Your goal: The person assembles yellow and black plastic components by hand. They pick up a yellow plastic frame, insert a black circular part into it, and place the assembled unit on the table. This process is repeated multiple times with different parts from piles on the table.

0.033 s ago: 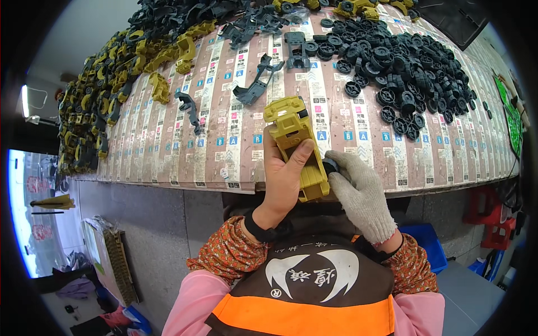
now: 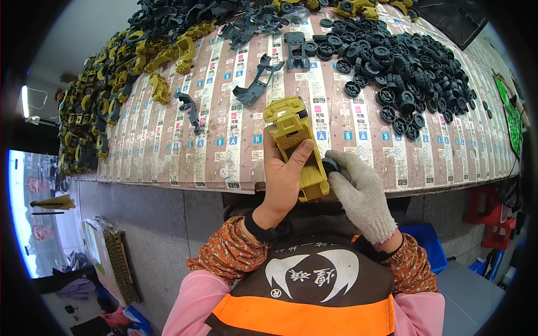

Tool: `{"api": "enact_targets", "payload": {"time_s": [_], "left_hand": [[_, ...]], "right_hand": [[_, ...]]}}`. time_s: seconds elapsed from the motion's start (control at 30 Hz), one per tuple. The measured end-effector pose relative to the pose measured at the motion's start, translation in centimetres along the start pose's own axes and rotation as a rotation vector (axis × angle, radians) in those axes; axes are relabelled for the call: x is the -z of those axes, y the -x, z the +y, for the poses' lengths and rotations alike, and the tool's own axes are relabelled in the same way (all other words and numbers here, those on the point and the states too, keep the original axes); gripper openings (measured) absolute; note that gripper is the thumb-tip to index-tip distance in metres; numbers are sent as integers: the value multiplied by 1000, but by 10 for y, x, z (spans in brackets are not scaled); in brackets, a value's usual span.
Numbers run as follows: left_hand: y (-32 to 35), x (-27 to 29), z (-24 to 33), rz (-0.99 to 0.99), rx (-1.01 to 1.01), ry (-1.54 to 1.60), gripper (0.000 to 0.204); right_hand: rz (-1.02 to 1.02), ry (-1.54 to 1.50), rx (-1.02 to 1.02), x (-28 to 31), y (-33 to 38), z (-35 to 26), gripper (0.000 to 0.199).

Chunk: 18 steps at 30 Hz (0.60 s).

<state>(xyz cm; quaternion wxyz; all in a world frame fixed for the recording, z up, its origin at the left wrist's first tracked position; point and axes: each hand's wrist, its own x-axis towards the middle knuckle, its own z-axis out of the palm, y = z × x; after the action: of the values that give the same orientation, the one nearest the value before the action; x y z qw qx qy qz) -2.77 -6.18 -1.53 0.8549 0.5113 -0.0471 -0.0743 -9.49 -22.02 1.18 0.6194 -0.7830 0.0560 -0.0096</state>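
Observation:
My bare left hand [image 2: 284,178] is closed around a yellow toy truck body [image 2: 296,124], its thumb lying across the open bed. The truck is tilted, cab end away from me, over the table's near edge. In a white knitted glove, my right hand [image 2: 358,187] pinches a black toy wheel [image 2: 330,166] against the truck's right side near the rear. The glove hides part of the wheel, so I cannot tell whether it is seated on an axle. A dark wheel shows by the cab.
A heap of black wheels [image 2: 403,67] covers the table's [image 2: 224,162] right side. Yellow and black truck parts [image 2: 95,106] pile up at the left and back. Loose dark chassis pieces [image 2: 259,81] lie beyond my hands. A blue bin [image 2: 423,243] and red stools [image 2: 493,218] stand below right.

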Motion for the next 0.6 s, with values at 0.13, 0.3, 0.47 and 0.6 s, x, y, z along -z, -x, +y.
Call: {"api": "enact_targets", "payload": {"time_s": [0.13,0.3,0.47,0.6], "left_hand": [[1,1,-2,0,0,14,40],[1,0,-5,-16,-16,-4,40],[3,-1,-6,-46,-72,-21,42],[10,-4,-6,-134,-99,-33,43]], "right_hand": [[6,73,53,-1,1,2,36],[40,112,127,-3,4,5,38],[-13,190,191,-3,9,6,40],[-43,272,214,-2,15,0,44]]}}
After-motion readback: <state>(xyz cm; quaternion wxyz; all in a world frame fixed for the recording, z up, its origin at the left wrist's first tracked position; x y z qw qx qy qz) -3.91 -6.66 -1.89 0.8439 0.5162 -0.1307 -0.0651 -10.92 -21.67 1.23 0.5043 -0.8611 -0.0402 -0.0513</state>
